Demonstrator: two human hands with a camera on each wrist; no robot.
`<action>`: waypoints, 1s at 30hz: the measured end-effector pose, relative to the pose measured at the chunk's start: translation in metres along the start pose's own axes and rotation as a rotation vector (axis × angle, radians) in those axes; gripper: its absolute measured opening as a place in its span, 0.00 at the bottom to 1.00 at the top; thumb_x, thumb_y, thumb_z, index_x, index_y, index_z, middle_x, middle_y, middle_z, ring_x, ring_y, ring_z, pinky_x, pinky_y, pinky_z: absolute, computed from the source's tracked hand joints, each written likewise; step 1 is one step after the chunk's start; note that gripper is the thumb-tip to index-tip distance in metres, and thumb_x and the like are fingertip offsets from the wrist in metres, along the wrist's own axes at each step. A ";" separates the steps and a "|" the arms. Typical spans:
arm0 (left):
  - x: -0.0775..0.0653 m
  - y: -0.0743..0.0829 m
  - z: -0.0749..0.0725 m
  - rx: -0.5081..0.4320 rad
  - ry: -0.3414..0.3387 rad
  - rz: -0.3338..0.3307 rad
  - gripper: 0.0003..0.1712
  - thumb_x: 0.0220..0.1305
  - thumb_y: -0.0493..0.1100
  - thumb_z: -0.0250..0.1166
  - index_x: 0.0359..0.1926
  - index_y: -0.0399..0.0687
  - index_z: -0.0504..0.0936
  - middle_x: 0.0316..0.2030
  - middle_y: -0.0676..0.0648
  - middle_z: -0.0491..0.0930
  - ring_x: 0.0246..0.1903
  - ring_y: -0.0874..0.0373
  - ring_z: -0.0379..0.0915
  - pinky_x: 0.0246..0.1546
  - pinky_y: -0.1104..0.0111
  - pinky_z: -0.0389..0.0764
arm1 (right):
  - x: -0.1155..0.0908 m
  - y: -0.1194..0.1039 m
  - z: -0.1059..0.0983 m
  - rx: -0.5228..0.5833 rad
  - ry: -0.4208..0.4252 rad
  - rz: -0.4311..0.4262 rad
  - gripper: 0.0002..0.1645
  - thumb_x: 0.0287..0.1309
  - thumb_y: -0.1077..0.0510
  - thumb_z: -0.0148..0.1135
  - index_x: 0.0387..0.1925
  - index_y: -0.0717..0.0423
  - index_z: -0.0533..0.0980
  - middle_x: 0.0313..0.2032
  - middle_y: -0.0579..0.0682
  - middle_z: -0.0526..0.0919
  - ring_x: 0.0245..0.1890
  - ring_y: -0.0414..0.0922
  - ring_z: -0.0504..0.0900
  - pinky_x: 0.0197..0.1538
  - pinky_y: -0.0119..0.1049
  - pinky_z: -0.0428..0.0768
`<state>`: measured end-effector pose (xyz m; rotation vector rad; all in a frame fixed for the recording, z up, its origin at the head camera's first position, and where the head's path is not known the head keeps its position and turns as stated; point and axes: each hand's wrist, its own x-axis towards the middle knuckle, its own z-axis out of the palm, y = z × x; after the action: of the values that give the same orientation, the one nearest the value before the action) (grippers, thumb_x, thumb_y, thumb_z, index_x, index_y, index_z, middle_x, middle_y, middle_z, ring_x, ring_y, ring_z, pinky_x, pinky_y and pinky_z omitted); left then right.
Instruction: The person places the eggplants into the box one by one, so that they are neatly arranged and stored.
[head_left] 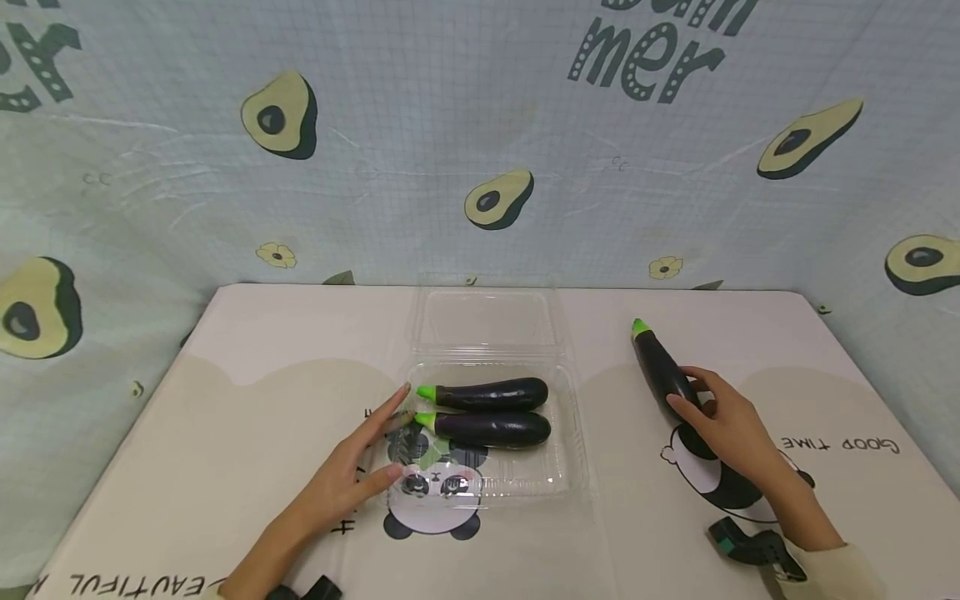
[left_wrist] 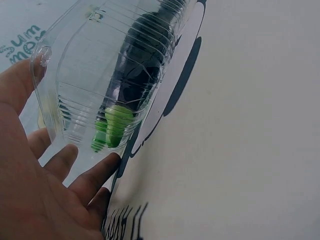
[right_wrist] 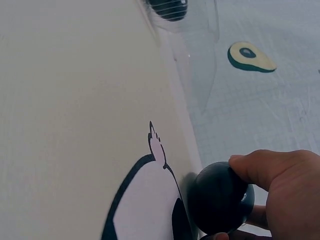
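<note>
Two dark purple eggplants with green stem ends, a far one point(head_left: 491, 394) and a near one point(head_left: 492, 429), lie side by side in a clear plastic clamshell container point(head_left: 566, 467). Its lid point(head_left: 487, 321) is folded back behind it. My left hand point(head_left: 341, 479) touches the container's left side, thumb and fingers spread apart; the left wrist view shows its thumb at the clear rim. To the right of the container, my right hand point(head_left: 731, 425) grips the thick end of a third eggplant point(head_left: 660, 362), whose green tip points away from me. In the right wrist view, the thumb presses on its rounded end point(right_wrist: 220, 197).
The pale table mat point(head_left: 262, 433) carries printed pandas and lettering. Behind the table hangs a cloth point(head_left: 397, 167) with avocado prints, which continues along both sides. A black strap device point(head_left: 753, 546) sits by the right wrist, and another dark piece point(head_left: 322, 588) by the left.
</note>
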<state>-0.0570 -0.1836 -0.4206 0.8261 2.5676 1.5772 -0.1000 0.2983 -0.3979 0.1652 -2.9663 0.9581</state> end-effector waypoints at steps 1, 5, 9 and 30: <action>0.000 0.000 0.000 -0.003 0.001 -0.003 0.46 0.60 0.38 0.61 0.75 0.53 0.49 0.73 0.51 0.51 0.64 0.50 0.63 0.59 0.35 0.54 | 0.000 0.000 0.000 -0.001 0.000 -0.002 0.38 0.66 0.45 0.55 0.67 0.64 0.60 0.51 0.66 0.73 0.33 0.51 0.78 0.25 0.37 0.75; 0.000 -0.001 0.000 -0.001 -0.002 0.002 0.46 0.61 0.38 0.61 0.75 0.52 0.48 0.73 0.51 0.50 0.64 0.51 0.63 0.60 0.37 0.55 | 0.000 0.001 -0.001 0.003 -0.003 -0.005 0.37 0.67 0.45 0.55 0.67 0.63 0.59 0.51 0.66 0.73 0.33 0.51 0.77 0.25 0.37 0.74; 0.001 0.000 -0.001 0.006 -0.009 0.001 0.46 0.61 0.36 0.62 0.75 0.51 0.48 0.73 0.50 0.50 0.64 0.52 0.63 0.63 0.44 0.57 | -0.001 0.000 -0.001 0.015 -0.007 -0.010 0.36 0.67 0.46 0.55 0.67 0.63 0.60 0.51 0.66 0.73 0.32 0.50 0.77 0.25 0.36 0.74; 0.000 -0.002 0.000 0.000 0.004 -0.008 0.45 0.61 0.39 0.61 0.75 0.52 0.49 0.73 0.50 0.51 0.64 0.49 0.63 0.58 0.33 0.54 | -0.003 -0.001 0.001 0.006 0.046 -0.032 0.35 0.63 0.47 0.61 0.66 0.57 0.64 0.49 0.61 0.74 0.25 0.43 0.76 0.19 0.34 0.71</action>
<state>-0.0582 -0.1840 -0.4226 0.8118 2.5710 1.5779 -0.0971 0.2975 -0.3984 0.1866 -2.9100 0.9540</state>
